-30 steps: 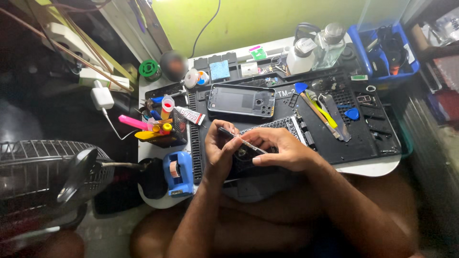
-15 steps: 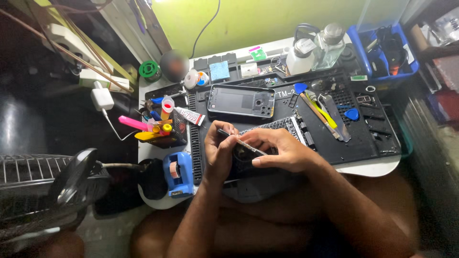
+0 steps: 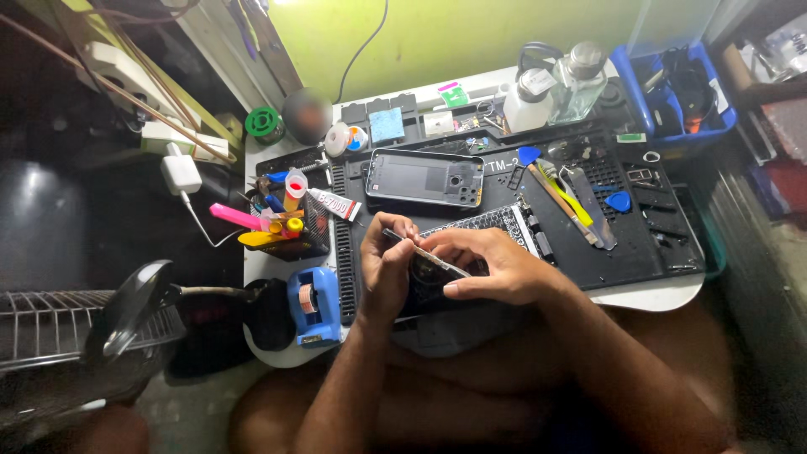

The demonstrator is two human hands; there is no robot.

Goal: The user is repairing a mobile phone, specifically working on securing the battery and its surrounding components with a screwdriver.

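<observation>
Hands: left hand (image 3: 385,267) curled, right hand (image 3: 496,267) gripping phone (image 3: 430,277).

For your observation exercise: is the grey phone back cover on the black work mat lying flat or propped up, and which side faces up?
Flat. The grey phone back cover lies level on the black work mat, inner side up: its raised frame edge and camera cut-outs show. No hand touches it.

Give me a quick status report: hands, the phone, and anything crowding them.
Left hand and right hand both grip the dark phone at the mat's near edge. Blue tape dispenser sits left, metal mesh plate just behind.
</observation>
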